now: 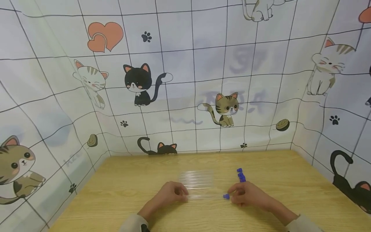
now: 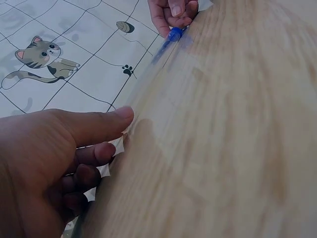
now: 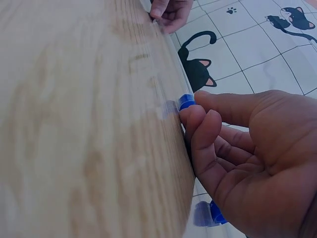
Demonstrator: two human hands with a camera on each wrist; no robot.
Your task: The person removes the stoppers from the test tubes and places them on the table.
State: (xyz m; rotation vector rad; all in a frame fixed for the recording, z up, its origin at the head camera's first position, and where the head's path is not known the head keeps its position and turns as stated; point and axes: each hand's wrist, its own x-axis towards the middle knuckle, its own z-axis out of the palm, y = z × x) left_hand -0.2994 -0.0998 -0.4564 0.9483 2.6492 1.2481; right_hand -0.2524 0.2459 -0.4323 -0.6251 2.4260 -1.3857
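Observation:
A thin clear tube (image 1: 201, 196) lies crosswise low over the table, parallel to its front edge. My left hand (image 1: 173, 192) pinches its left end between thumb and index finger, with the other fingers curled beneath in the left wrist view. At the tube's right end is a small blue cap (image 1: 226, 196). My right hand (image 1: 251, 196) pinches this blue cap (image 3: 186, 101) between thumb and fingertips. Whether the cap is seated on the tube I cannot tell. Beyond the hands, several more clear tubes (image 1: 198, 179) lie side by side in a row.
Several loose blue caps (image 1: 241, 176) lie on the wooden table (image 1: 139, 174) just beyond my right hand. A white cloth (image 1: 179, 71) with cat drawings and grid lines stands as a wall behind the table and along both sides.

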